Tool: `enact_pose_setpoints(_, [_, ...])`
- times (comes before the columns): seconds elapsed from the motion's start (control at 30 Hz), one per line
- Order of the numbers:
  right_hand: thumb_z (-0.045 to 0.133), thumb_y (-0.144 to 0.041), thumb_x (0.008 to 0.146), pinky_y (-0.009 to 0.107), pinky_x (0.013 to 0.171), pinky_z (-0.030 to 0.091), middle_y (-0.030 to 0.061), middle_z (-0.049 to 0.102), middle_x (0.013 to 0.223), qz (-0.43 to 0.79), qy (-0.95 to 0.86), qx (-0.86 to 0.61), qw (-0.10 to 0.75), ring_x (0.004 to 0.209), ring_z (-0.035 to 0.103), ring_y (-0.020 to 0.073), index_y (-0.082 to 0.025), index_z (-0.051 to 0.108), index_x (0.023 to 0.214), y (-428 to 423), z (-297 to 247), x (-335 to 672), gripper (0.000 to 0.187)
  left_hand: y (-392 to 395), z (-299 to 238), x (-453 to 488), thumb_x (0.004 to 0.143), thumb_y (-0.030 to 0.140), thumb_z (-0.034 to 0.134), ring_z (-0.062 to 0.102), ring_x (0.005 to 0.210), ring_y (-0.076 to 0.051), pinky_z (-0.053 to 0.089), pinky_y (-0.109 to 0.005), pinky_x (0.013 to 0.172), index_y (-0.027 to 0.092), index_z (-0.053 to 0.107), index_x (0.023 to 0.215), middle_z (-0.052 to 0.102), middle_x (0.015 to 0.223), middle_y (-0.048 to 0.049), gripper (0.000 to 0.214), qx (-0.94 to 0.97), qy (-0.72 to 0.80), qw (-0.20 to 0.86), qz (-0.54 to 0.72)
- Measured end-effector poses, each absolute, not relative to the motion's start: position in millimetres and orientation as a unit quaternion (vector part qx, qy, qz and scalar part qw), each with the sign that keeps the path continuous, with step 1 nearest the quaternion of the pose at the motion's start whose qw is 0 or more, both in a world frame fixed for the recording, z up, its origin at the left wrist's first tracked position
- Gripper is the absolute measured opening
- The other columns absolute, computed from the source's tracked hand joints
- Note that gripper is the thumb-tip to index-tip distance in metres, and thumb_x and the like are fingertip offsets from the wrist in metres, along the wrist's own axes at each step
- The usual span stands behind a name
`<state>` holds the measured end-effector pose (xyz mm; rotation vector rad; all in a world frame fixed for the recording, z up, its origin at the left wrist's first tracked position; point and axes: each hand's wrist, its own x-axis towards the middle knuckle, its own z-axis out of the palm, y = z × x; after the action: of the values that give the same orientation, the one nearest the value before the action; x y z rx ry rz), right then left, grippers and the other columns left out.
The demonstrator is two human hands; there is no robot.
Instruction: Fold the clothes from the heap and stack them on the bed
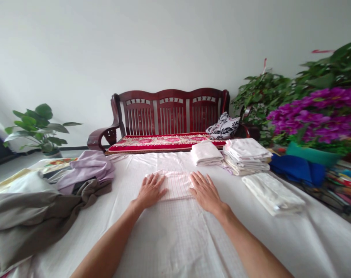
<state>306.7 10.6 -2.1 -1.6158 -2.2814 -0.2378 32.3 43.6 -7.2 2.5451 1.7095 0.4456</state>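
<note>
A pale pink striped cloth, folded into a flat rectangle, lies on the white sheet in front of me. My left hand rests flat on its left end, fingers stretched out. On the right end my right hand lies palm down, its fingers spread. Neither hand grips anything. Just beyond my right hand sits a folded white cloth, beside a stack of folded white cloths. Another folded white cloth lies nearer, to the right.
Loose clothes are heaped at the left, with a grey-brown garment and a lilac one. Behind the sheet stands a dark red wooden bench with a patterned cushion. Purple flowers and a blue cloth-like item are at the right.
</note>
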Motion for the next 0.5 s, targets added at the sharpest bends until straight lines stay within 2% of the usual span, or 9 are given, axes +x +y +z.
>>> enact_pose_setpoints(0.13, [0.038,-0.038,0.100,0.055,0.121,0.016,0.0112,0.042,0.156,-0.077,-0.801,-0.570,0.169,0.148,0.029,0.0279,-0.019,0.044,0.149,9,0,309,0.053,47,-8,16,0.088,0.034,0.060,0.027,0.149,-0.032,0.025,-0.049,0.119,0.021,0.050,0.143,0.039,0.157,-0.0153,0.057,0.737,0.613,0.125,0.258])
enact_pose_setpoints(0.2, [0.039,-0.037,0.100,0.055,0.121,0.015,0.0120,0.043,0.156,-0.078,-0.794,-0.576,0.177,0.148,0.029,0.0283,-0.018,0.045,0.149,6,6,304,0.053,49,-5,5,0.084,0.025,0.060,0.039,0.143,-0.031,0.034,-0.045,0.114,0.015,0.048,0.143,0.044,0.152,-0.0197,0.061,0.653,0.651,0.200,0.331])
enact_pose_setpoints(0.3, [0.041,-0.038,0.100,0.053,0.122,0.014,0.0143,0.042,0.156,-0.085,-0.794,-0.570,0.193,0.148,0.029,0.0286,-0.014,0.047,0.147,2,17,289,0.053,52,4,-10,0.084,0.023,0.060,0.063,0.116,-0.027,0.050,-0.038,0.095,0.010,0.040,0.147,0.058,0.137,-0.0227,0.067,0.572,0.675,0.285,0.368])
enact_pose_setpoints(0.4, [0.041,-0.037,0.100,0.049,0.123,0.015,0.0139,0.043,0.156,-0.072,-0.824,-0.527,0.195,0.148,0.031,0.0266,-0.013,0.046,0.147,5,24,265,0.053,49,15,-17,0.081,0.026,0.063,0.070,0.087,-0.022,0.052,-0.029,0.072,0.007,0.039,0.146,0.071,0.111,-0.0167,0.071,0.538,0.674,0.345,0.369])
enact_pose_setpoints(0.5, [0.042,-0.036,0.099,0.049,0.123,0.017,0.0128,0.042,0.156,-0.049,-0.844,-0.499,0.190,0.148,0.031,0.0261,-0.015,0.044,0.148,16,19,242,0.054,43,24,-15,0.076,0.031,0.069,0.066,0.067,-0.018,0.047,-0.024,0.057,0.008,0.054,0.132,0.071,0.079,-0.0048,0.062,0.510,0.660,0.408,0.371])
